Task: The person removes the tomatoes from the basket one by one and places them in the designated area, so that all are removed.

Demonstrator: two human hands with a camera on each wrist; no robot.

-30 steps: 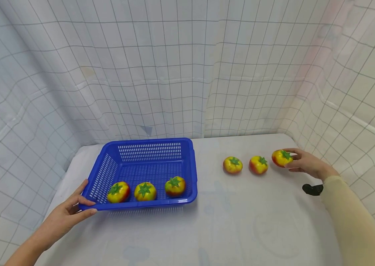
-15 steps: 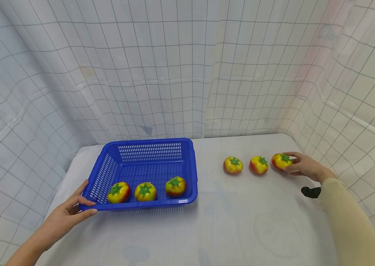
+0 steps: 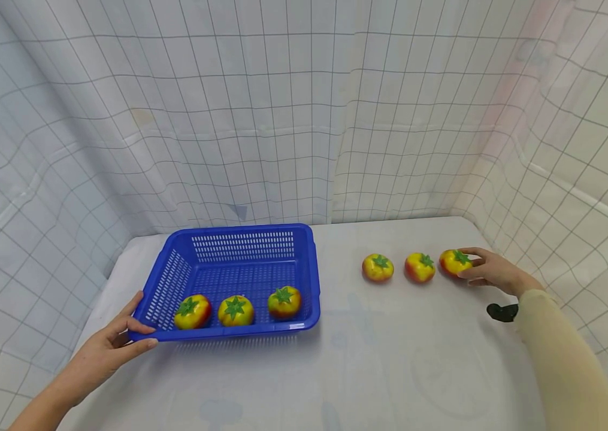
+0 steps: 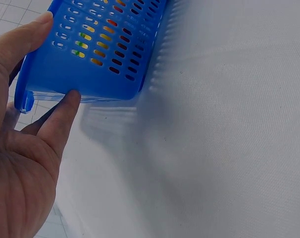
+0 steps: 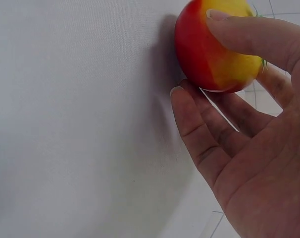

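Observation:
At the near left corner of a blue plastic basket [image 3: 244, 230], my left hand [image 3: 101, 347] grips the rim, its thumb on the front wall and its fingers round the side. The left wrist view shows this hand [image 4: 28, 163] against the slotted wall [image 4: 90, 59]. On the right, my right hand [image 3: 498, 272] holds a red-and-yellow toy tomato [image 3: 451, 262] with a green star-shaped top. In the right wrist view the thumb presses on this tomato [image 5: 202, 57], close over the white cloth, with the other fingers beneath and behind it.
Three similar tomatoes lie along the basket's near side, one being the middle tomato [image 3: 236, 312]. Two more, a left tomato [image 3: 376, 269] and a right tomato [image 3: 418, 269], sit on the white table cloth [image 3: 390, 359]. Gridded curtains [image 3: 282, 120] enclose the back and sides.
My right hand has lowered the held tomato and shifted it slightly left, into line beside the other two. The left hand and the basket stay where they were.

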